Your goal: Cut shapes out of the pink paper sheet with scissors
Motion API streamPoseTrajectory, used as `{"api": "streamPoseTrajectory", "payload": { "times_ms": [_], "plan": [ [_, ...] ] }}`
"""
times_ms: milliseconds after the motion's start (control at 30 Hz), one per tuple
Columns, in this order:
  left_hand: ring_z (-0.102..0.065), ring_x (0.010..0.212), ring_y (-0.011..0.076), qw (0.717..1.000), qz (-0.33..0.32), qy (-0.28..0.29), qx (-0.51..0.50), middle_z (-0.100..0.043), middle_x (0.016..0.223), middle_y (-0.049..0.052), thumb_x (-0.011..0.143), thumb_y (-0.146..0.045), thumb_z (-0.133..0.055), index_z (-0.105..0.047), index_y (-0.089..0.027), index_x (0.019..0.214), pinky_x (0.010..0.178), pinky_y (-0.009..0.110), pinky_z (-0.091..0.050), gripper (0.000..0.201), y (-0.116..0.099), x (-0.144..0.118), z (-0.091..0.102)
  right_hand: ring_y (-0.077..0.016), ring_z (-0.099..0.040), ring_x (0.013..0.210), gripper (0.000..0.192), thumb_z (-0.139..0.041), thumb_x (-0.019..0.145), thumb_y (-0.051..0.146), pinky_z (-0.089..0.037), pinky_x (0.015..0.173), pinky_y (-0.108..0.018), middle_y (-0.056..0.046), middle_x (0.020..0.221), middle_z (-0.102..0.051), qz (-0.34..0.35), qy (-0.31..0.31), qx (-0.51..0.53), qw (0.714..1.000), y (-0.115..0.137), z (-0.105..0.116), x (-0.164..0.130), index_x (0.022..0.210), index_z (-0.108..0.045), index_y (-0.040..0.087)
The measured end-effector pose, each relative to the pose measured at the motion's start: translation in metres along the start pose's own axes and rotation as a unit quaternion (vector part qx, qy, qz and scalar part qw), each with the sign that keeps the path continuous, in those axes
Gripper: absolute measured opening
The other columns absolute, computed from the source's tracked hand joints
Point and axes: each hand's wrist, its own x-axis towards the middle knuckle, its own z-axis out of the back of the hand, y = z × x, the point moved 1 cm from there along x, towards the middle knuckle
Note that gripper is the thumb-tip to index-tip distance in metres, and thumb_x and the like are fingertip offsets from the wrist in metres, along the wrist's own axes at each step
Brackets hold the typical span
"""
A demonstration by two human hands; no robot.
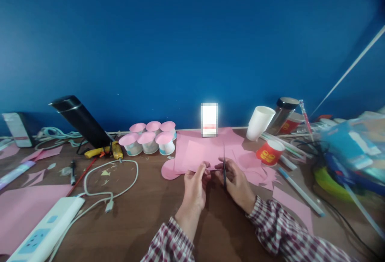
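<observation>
**Scissors meet pink paper**

The left hand [195, 188] pinches the near edge of the pink paper [198, 152] lying on the tabletop [144, 214]. The right hand [236, 182] is clamped on scissors [224, 170] at that edge. The red cup [270, 152] bears yellow writing, too blurred to read.

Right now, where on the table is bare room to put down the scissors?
Bare wood lies in front of the left hand, between the white cable and the right hand holding the scissors. The right side, around the red cup and the pens, is crowded.
</observation>
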Motion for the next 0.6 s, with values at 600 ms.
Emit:
{"api": "streamPoseTrajectory", "payload": {
  "times_ms": [600],
  "plan": [
    [-0.054,0.054,0.0084,0.995,0.072,0.033,-0.059,-0.061,0.061,0.0,0.059,-0.021,-0.082,-0.062,-0.013,0.066,0.051,0.019,-0.042,0.022,0.005,-0.003,0.006,-0.0204,-0.065,0.064,0.039,-0.065,0.078,0.047,-0.054,0.058,-0.029,-0.004,0.073,-0.067,-0.065,-0.011,0.046,0.997,-0.01,0.0,0.002,0.103,-0.055,0.019]
  ]
}}
